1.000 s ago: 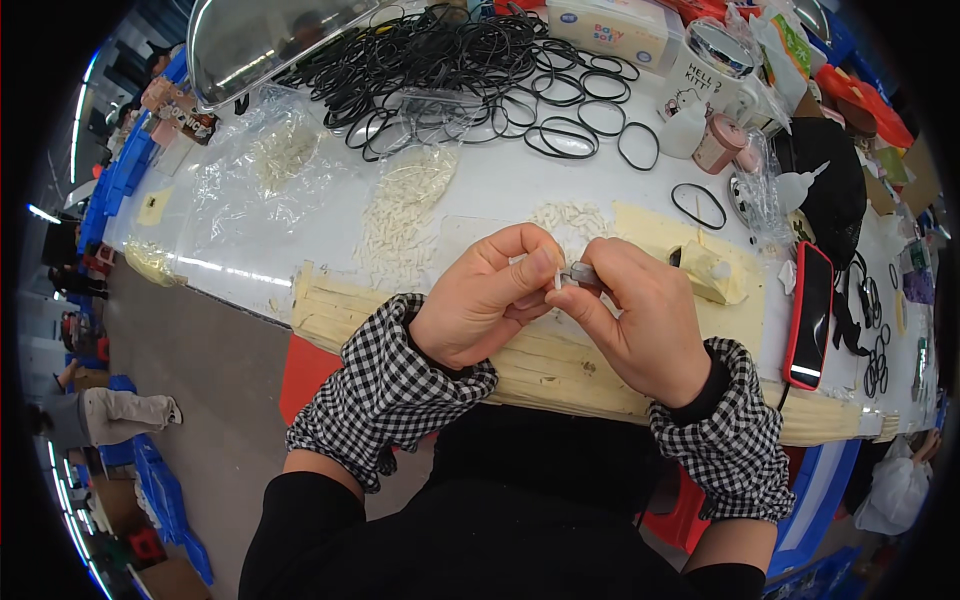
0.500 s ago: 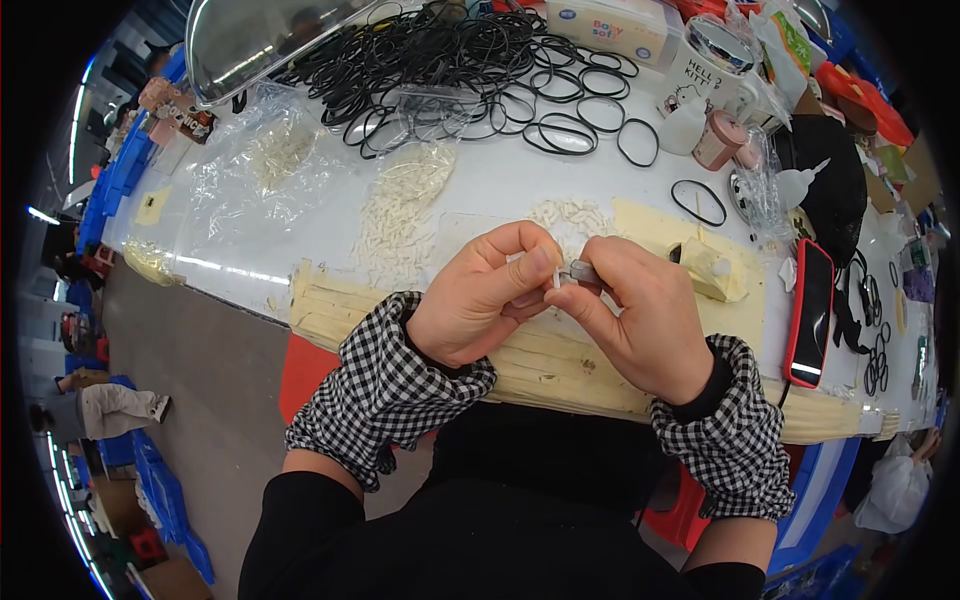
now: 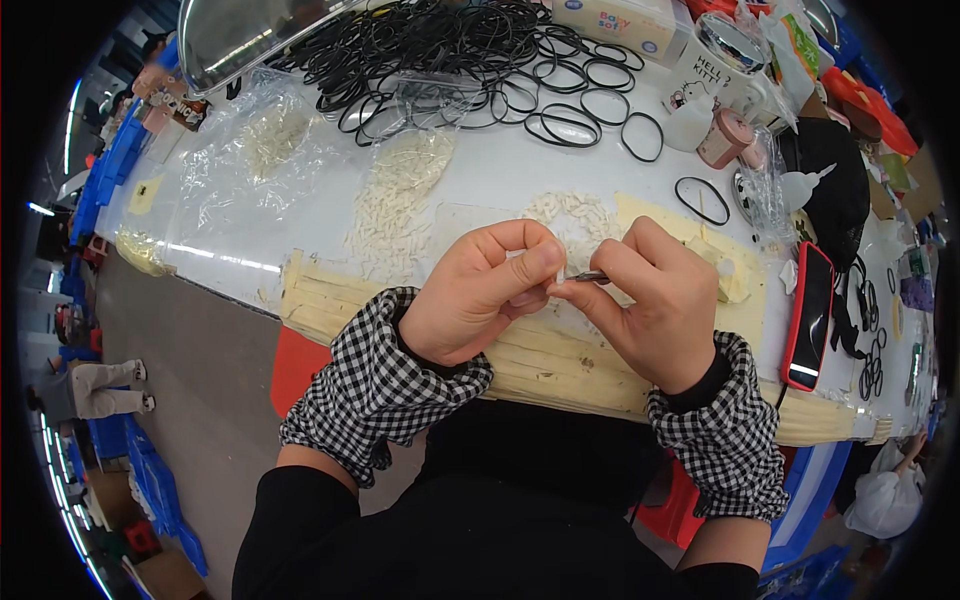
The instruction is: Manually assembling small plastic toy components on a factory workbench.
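My left hand (image 3: 485,290) is closed in a pinch on a small white piece (image 3: 561,272) that stands up at the fingertips. Meeting it from the other side, my right hand (image 3: 655,300) grips a small thin metal tool (image 3: 588,277) between thumb and bent fingers; its tip is close to the white piece, and most of it is hidden. Just beyond the hands lies a small heap of similar white pieces (image 3: 572,212). A larger pile (image 3: 385,210) spills from a clear plastic bag left of it.
Black rubber rings (image 3: 420,55) are heaped at the back. A red-framed phone (image 3: 808,315) lies right, near a yellow taped block (image 3: 735,275) and a white cup (image 3: 710,75). Yellow tape covers the table's front edge (image 3: 540,375). A person (image 3: 100,388) is on the floor side, left.
My right hand has rolled, its knuckles lifting, so the metal tool now shows edge-on and thin. My left hand keeps its pinch. The view has shifted slightly.
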`<state>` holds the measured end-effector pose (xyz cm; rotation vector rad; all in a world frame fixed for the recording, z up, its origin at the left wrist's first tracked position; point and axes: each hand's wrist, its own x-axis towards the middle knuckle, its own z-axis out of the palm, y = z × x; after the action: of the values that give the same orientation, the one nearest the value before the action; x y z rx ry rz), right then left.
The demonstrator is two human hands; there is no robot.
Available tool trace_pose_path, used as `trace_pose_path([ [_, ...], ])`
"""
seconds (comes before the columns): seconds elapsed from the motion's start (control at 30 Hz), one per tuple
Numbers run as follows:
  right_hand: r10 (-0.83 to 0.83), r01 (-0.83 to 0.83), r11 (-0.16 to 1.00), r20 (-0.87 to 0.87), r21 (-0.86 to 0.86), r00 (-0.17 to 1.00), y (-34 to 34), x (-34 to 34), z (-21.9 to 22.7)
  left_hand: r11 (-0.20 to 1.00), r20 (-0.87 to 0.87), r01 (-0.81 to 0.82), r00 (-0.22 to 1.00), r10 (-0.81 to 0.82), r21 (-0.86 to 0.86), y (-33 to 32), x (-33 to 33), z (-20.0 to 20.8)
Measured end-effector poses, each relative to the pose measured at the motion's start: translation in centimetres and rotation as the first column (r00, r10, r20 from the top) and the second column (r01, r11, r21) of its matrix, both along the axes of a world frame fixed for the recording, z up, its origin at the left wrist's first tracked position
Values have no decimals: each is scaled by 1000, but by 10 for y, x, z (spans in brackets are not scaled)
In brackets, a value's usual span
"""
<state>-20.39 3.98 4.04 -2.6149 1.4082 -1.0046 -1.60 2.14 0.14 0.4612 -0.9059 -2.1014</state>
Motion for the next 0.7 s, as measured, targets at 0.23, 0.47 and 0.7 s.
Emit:
trace_pose_path([
  [0.23,9,-9,1000,-26,-10,1000,-1,-3,1,997,52,-78,996,76,26,2,-2,-1],
  [0.47,32,-26,998,87,-61,996,-1,2,0,995,63,-94,994,91,36,0,0,0],
  [0.7,-39,44,998,109,-50,993,-1,-2,5,885,-17,-356,926,378,300,-24,52,0],
])
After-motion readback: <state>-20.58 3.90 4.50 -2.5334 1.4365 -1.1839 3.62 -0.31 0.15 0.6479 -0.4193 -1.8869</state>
